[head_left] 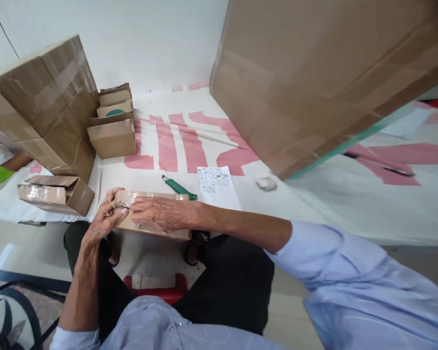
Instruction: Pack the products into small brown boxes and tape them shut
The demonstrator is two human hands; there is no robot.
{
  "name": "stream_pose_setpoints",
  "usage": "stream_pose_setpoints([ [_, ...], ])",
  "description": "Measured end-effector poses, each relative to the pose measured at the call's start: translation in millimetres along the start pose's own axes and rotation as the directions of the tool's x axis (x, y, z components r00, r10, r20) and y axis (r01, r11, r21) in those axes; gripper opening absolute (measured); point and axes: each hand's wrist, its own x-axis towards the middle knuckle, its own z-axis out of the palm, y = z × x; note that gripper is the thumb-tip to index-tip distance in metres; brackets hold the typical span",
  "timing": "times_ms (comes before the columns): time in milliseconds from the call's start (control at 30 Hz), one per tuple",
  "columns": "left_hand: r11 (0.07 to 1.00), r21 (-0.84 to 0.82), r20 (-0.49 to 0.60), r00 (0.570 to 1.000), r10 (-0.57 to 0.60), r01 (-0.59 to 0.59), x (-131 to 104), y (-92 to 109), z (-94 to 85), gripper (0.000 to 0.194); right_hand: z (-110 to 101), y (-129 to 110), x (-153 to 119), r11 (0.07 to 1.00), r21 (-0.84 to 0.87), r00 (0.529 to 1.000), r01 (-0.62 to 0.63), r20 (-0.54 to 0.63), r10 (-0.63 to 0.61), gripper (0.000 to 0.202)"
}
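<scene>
A small cardboard box point(178, 232) with shiny clear tape on it lies at the front edge of the table. Wrapped round its left end is my left hand point(104, 218), the thumb on top. My right hand point(162, 213) rests across the top of the box with its fingers bent close to my left thumb; what they pinch, if anything, is hidden. Just behind the box lies a green utility knife point(180, 188), its blade end pointing away to the left. Beside the knife is a white paper point(219, 187) with rows of small drawn marks.
A large cardboard box point(314, 73) stands tilted at the right. Stacked boxes point(51, 97) rise at the left, next to smaller open boxes point(113, 138) and another small box point(58, 194). A crumpled wad point(266, 183) and a dark thin tool point(383, 165) lie rightward. Another person's arm point(20, 160) shows far left.
</scene>
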Motion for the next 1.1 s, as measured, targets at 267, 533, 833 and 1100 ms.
stream_pose_setpoints([
  [267, 0.999, -0.039, 0.016, 0.999, -0.034, 0.034, 4.0, 5.4, 4.3, 0.042, -19.9, -4.0, -4.3, 0.988, 0.090, 0.982, 0.124, 0.131, -0.136, 0.029],
  [533, 0.998, -0.023, 0.019, 0.998, -0.066, 0.066, 4.2, 2.4, 4.2, 0.044, -23.0, 0.6, -11.0, 0.969, 0.246, 0.996, 0.035, 0.074, -0.055, 0.020],
  [833, 0.998, -0.015, 0.053, 0.997, -0.055, 0.055, 8.0, 6.1, 2.6, 0.041, -30.2, -6.8, -8.2, 0.995, 0.063, 0.984, 0.077, 0.157, -0.086, 0.017],
  [1100, 1.000, -0.013, 0.051, 0.998, -0.021, 0.022, 7.4, 4.6, 2.7, 0.044, -26.4, -0.8, -7.7, 0.960, 0.281, 0.994, 0.008, 0.106, -0.039, 0.019],
])
